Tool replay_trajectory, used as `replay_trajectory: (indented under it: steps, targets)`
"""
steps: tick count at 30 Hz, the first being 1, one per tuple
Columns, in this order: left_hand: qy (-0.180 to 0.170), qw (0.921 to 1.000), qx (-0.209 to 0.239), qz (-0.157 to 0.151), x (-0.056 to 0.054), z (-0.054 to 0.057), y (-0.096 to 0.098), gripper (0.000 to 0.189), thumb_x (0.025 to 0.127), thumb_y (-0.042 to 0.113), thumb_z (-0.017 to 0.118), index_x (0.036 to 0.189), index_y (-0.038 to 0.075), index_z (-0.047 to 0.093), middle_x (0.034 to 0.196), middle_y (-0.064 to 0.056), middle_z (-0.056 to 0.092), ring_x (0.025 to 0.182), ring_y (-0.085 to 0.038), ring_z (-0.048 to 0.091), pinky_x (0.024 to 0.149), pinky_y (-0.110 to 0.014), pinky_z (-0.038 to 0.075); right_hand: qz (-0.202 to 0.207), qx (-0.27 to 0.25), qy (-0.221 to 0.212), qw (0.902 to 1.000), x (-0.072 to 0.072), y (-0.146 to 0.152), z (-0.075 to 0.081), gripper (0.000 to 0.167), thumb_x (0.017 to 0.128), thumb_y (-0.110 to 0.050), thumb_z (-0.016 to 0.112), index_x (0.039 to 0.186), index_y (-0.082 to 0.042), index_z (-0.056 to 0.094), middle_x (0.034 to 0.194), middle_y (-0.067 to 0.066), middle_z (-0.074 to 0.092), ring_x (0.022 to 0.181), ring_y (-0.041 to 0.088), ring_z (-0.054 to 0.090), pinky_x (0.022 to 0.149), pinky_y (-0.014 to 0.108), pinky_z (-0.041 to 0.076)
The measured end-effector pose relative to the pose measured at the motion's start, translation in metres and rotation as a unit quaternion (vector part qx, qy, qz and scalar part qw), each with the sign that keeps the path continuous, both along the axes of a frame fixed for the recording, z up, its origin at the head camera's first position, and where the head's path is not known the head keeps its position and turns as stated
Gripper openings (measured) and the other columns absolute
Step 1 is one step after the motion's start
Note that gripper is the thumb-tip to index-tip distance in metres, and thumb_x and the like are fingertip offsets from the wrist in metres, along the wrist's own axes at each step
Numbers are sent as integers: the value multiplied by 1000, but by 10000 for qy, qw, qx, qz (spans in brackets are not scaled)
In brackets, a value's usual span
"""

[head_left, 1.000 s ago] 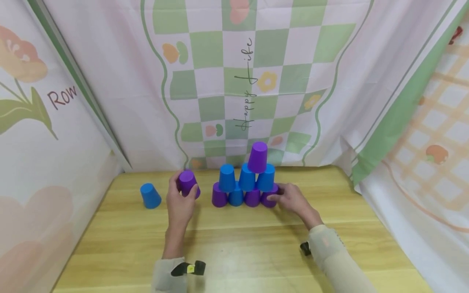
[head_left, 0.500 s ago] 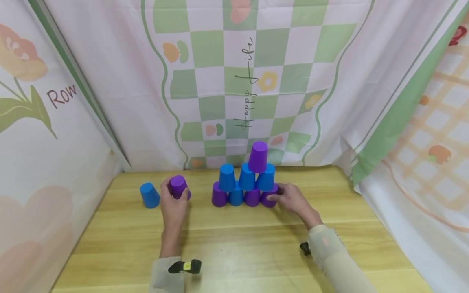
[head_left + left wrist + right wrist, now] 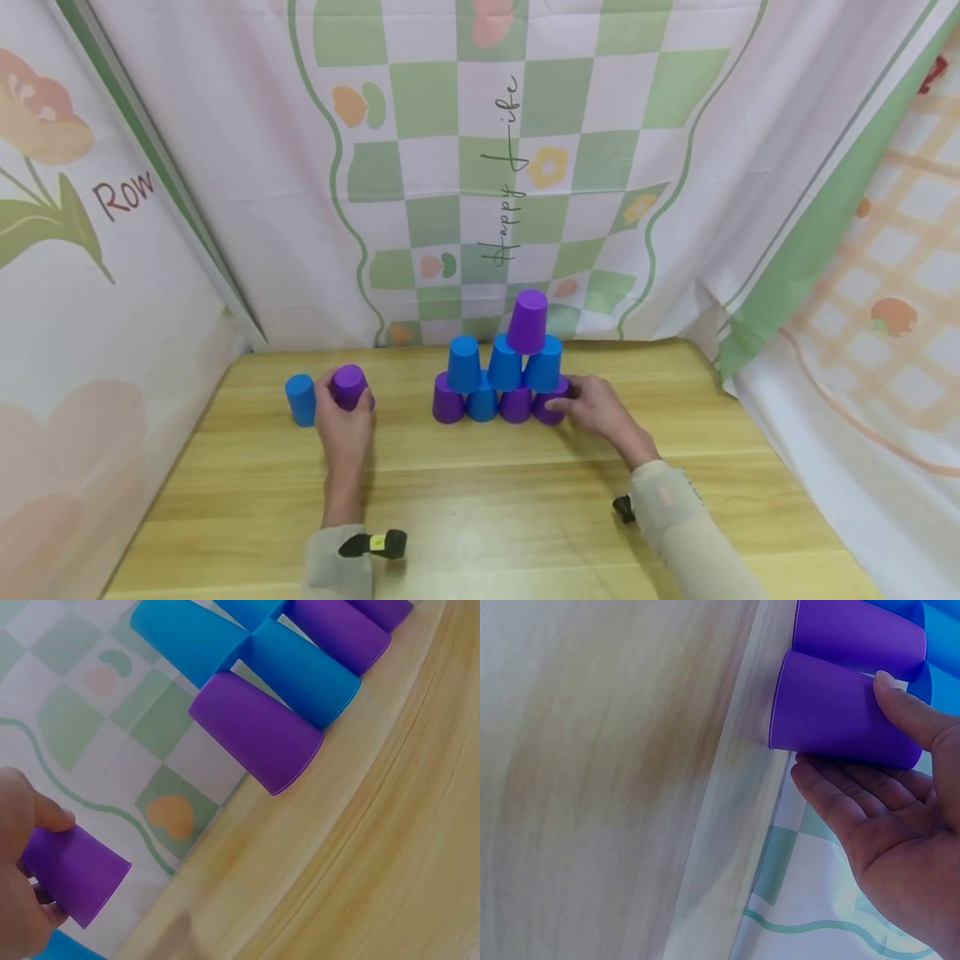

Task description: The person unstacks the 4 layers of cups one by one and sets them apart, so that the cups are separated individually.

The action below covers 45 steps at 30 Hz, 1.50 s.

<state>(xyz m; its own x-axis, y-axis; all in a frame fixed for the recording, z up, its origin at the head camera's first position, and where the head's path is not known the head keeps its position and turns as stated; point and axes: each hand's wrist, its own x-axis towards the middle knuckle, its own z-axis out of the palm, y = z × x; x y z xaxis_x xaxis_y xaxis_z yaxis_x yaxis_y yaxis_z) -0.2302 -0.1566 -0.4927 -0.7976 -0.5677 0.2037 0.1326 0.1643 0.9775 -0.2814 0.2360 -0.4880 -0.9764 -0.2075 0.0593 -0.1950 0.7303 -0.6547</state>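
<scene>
My left hand [image 3: 345, 429] grips an upside-down purple cup [image 3: 349, 386], thumb on one side and fingers on the other. Just left of that hand stands a blue cup [image 3: 302, 400], partly covered by it. To the right rises a pyramid of upside-down cups: a bottom row of several purple and blue ones, three blue cups [image 3: 464, 364] above, and a purple cup [image 3: 528, 322] on top toward the right. At the bottom right corner, my right hand [image 3: 600, 408] holds the end purple cup [image 3: 840, 709] between thumb and straight fingers.
The cups stand on a wooden table [image 3: 480, 508], near its back edge. Patterned curtains [image 3: 420, 167] hang close behind and along both sides. A black strap [image 3: 372, 545] sits on the left sleeve.
My left hand has moved left with the purple cup, bringing it close to the lone blue cup. The right hand and the pyramid have stayed in place.
</scene>
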Motion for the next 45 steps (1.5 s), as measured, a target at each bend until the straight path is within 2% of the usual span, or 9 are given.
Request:
replay_trajectory:
  steps: [10,25,36,45]
  targets:
    - [-156,9997,115,119,-5,-2,-2,62,91,-5,73,148,1,48,153,-27,52,146,-43,47,125,-57,36,-22,19,14,10000,0,2,-1,41,92,-29,82,124,-3,75,107,13,79,87,21,72,78,39,62]
    - [-355,9976,-143,570,-18,-16,-10,57,94,-1,74,147,2,53,151,-23,55,146,-40,48,126,-56,35,-31,88,88,9999,-2,2,-3,40,93,-29,81,123,-4,75,109,14,79,91,23,73,82,43,63]
    - [-625,9969,-3,476,-23,-25,-15,60,96,2,72,151,4,48,155,-22,52,148,-40,46,125,-56,36,-18,84,119,9999,-2,-1,-2,39,92,-29,82,121,-4,76,109,15,79,95,27,74,86,47,63]
    - [-754,9959,-39,500,-22,-28,-18,62,98,5,71,155,4,44,159,-24,48,150,-43,43,126,-58,33,-43,90,9,9999,-1,-2,-2,40,92,-29,82,123,-4,75,110,14,79,94,25,74,84,44,63]
